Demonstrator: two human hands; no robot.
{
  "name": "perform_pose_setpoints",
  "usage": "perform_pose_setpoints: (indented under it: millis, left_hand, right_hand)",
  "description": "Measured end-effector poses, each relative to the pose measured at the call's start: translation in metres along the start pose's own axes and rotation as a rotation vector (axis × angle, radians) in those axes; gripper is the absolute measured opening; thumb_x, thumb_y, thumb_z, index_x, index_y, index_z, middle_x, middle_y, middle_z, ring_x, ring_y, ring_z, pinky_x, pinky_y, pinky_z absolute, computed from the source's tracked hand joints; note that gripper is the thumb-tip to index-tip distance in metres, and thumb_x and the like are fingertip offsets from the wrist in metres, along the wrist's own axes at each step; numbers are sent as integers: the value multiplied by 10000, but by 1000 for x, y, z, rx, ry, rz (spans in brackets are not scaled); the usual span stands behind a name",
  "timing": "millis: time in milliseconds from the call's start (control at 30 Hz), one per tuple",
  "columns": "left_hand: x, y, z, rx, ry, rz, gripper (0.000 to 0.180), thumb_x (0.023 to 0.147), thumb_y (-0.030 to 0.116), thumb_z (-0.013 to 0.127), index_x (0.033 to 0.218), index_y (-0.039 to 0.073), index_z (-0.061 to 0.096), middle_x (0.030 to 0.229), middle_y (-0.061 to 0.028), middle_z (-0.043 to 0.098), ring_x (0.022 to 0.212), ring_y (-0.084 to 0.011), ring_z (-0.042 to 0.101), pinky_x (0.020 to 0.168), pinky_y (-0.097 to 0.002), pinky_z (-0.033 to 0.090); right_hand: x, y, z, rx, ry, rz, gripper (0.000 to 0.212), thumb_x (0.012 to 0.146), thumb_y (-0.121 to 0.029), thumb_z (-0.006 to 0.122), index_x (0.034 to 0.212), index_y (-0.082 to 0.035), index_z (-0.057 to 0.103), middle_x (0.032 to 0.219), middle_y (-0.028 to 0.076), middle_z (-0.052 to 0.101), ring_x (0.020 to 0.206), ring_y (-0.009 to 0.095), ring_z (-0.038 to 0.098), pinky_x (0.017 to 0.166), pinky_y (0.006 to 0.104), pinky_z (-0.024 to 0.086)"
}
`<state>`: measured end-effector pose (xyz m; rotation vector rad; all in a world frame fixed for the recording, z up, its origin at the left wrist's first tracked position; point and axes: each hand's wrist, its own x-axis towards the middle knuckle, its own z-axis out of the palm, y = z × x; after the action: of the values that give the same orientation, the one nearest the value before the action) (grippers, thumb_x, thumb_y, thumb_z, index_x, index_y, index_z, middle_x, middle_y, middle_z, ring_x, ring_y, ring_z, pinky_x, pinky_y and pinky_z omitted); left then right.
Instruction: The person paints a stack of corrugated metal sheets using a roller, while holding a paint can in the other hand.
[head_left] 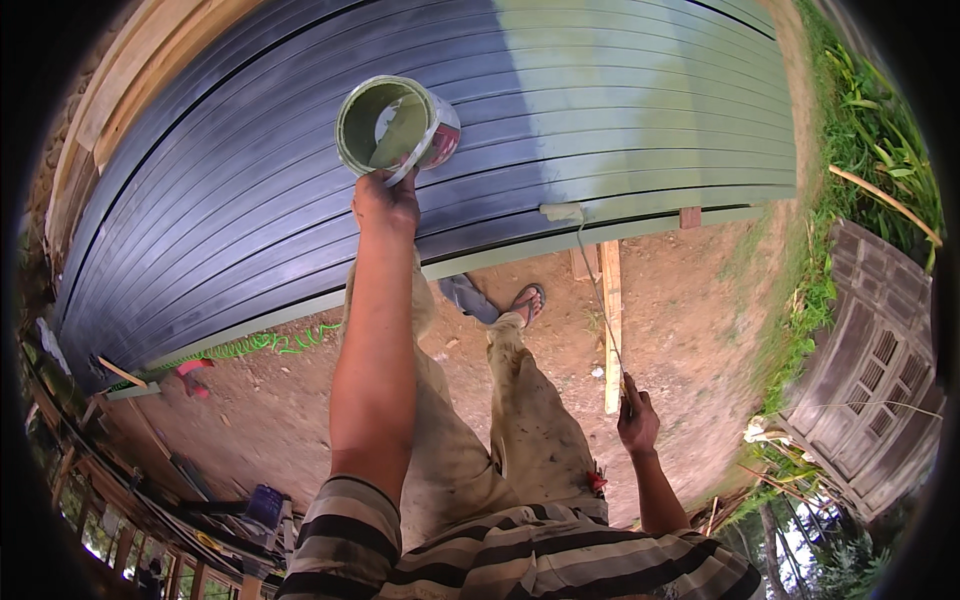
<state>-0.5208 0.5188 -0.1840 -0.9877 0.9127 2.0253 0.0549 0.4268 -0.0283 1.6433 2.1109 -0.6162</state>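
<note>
My left hand (388, 203) is closed on the rim and handle of a paint bucket (440, 140), which is tilted so its inside shows green paint at the bottom. My right hand (637, 415) grips the handle of a long-handled paint roller (600, 300). Its small roller head (561, 212) touches the near edge of a wide row of boards (270, 170). The left part of these boards is dark blue-grey; the right part is coated pale green. The coating's edge runs just beside the roller head.
Wooden supports (611, 330) stick out from under the boards onto bare dirt. A green coiled hose (250, 344) lies below the near edge at left. Wooden planks (130, 75) lie at the far left. Grass (870, 130) and a carved wooden panel (870, 370) are at right.
</note>
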Motion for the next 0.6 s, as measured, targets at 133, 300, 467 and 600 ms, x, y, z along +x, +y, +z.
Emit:
perform_pose_setpoints:
  millis: [133, 300, 467, 600]
  left_hand:
    - [4, 2, 6, -7, 2, 0, 360, 871, -110, 490, 1229, -152, 490, 1267, -254, 536, 1090, -382, 635, 945, -521, 611]
    - [-6, -2, 22, -22, 68, 17, 389, 860, -99, 522, 1236, -170, 449, 1297, -266, 513, 1128, -395, 620, 943, -556, 603]
    - [0, 3, 17, -12, -54, 14, 387, 855, -106, 513, 1228, -175, 442, 1307, -261, 501, 1142, -393, 613, 969, -562, 587]
    - [8, 9, 12, -26, -54, -53, 371, 867, -85, 496, 1233, -136, 460, 1294, -222, 514, 1153, -366, 602, 999, -511, 582]
  right_hand:
    - [12, -12, 2, -4, -4, -8, 516, 970, -161, 577, 1467, -282, 510, 899, 142, 602, 706, 389, 633, 608, 501, 513]
    - [63, -32, -11, -32, -41, -36, 553, 955, -155, 575, 1481, -299, 483, 922, 175, 615, 725, 416, 647, 622, 514, 521]
    - [130, -71, -37, -20, -58, -87, 575, 949, -138, 562, 1496, -288, 462, 897, 176, 629, 779, 427, 654, 667, 516, 522]
    - [186, -102, -41, -27, 13, -160, 596, 939, -144, 575, 1500, -310, 457, 929, 210, 646, 793, 426, 675, 686, 519, 544]
